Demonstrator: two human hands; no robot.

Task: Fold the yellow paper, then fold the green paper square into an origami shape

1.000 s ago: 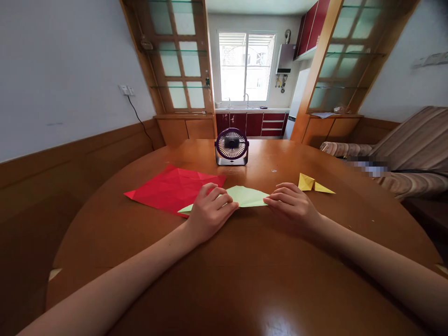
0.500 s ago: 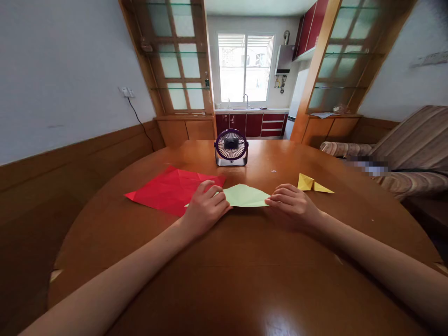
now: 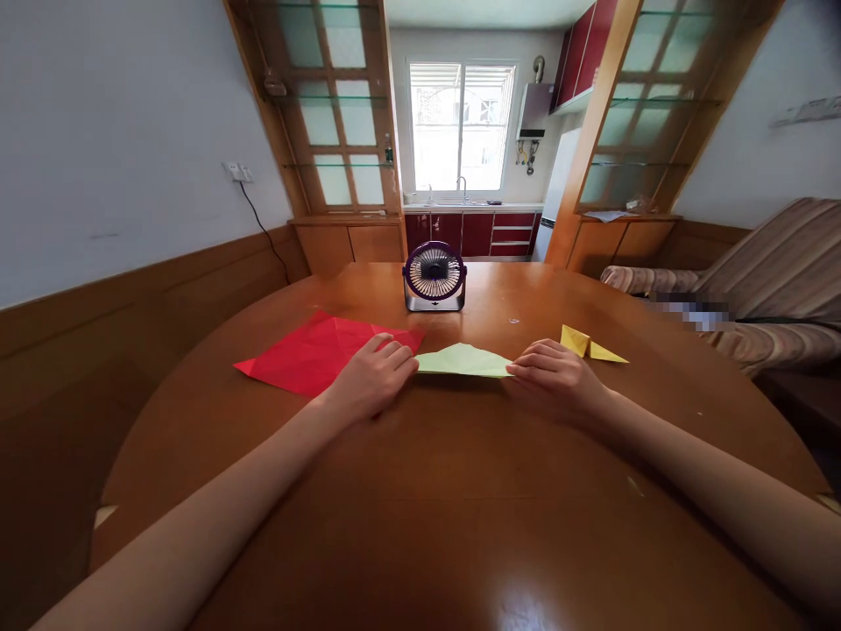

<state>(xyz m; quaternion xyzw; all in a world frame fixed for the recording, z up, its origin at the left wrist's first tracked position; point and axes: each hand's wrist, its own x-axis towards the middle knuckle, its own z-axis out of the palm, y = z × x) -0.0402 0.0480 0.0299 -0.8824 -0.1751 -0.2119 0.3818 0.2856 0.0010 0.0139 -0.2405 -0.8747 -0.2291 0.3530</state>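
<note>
With twelve o'clock pointing away from the person, a folded pale green paper [image 3: 465, 361] sits at the centre, stretched between the two hands. The left hand [image 3: 371, 375] grips its nine o'clock end and the right hand [image 3: 558, 377] pinches its three o'clock end at the fingertips; the left thumb is hidden. The paper's long straight edge faces six, and its low peak points to twelve. Both hands are palm down with fingers bent together, knuckles up. The left forearm [image 3: 216, 499] comes in from about eight o'clock, the right forearm [image 3: 710, 491] from about four.

A creased red sheet [image 3: 302, 346] lies flat between nine and ten o'clock, one side partly covered by the left hand. Just beyond the right hand, between two and three, is a small folded yellow paper [image 3: 575, 340]. All rest around the same shiny brown wooden table [image 3: 420, 491], which has a rounded edge. Near twelve stands a small round fan [image 3: 434, 273] on a metal stand.

Beyond the table at twelve, a bright window [image 3: 463, 127] rises above a sink tap [image 3: 463, 187] and dark red cupboards [image 3: 477, 235]. Glass shelves flank the opening at eleven and one. A striped armchair [image 3: 768, 263] stands toward two, and a wall socket [image 3: 236, 171] with a black cord is toward ten.
</note>
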